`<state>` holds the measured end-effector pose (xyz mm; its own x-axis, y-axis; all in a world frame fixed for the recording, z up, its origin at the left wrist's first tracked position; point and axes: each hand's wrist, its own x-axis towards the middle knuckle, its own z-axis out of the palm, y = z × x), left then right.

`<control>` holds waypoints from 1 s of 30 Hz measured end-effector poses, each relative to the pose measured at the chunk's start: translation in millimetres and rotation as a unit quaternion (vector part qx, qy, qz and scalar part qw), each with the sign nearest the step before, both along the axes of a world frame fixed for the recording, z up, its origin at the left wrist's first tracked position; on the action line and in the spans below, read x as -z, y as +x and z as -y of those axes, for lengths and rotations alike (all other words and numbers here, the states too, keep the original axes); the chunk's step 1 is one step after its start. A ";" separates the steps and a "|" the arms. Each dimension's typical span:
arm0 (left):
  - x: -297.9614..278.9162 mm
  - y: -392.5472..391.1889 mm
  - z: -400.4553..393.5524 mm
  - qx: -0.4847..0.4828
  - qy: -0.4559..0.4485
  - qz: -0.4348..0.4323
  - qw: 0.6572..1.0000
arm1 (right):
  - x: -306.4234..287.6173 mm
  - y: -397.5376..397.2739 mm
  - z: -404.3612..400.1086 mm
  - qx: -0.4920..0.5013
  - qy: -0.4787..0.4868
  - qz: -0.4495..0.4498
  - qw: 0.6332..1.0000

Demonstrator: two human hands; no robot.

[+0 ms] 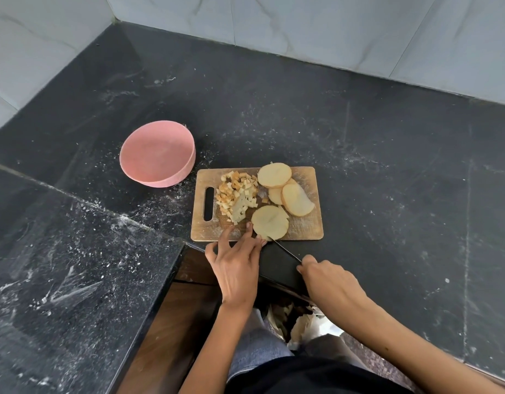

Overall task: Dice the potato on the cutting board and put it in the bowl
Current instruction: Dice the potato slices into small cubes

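Note:
A wooden cutting board [308, 231] lies on the black counter. On its left part sits a pile of diced potato [237, 194]. Round potato slices [285, 189] lie at the back right of the board. One more slice [269, 221] lies near the front edge. My left hand [235, 260] touches that slice's left edge with straight fingertips. My right hand [323, 277] grips the handle of a knife [285, 250], whose tip meets the slice's front edge. A pink bowl [157, 155] stands left of the board and looks empty.
The black stone counter [387, 166] spreads to the right and behind the board. A second counter slab [61, 265] runs along the left. Grey tiled walls [331, 29] close off the back. The counter's front edge is just below the board.

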<state>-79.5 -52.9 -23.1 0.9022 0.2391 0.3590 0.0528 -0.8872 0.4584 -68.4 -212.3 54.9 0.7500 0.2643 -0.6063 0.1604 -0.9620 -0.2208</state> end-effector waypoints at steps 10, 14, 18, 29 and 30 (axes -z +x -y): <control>-0.9 0.3 0.3 0.001 0.014 0.013 1.000 | 0.6 -6.7 2.0 -0.004 -0.008 0.005 1.000; -0.3 -0.8 1.2 0.000 0.020 0.018 1.000 | 1.0 -6.9 5.2 -0.001 0.004 0.000 1.000; 3.4 -1.4 0.7 0.003 0.012 0.031 0.999 | -3.2 -11.3 21.2 0.001 0.008 0.000 1.000; 8.6 -5.1 2.8 -0.063 -0.069 -0.001 0.996 | 3.5 12.1 -9.7 0.010 0.111 0.050 0.993; 8.7 -5.3 3.7 -0.071 -0.089 -0.002 0.994 | 3.6 14.2 -12.7 0.006 0.112 0.052 0.992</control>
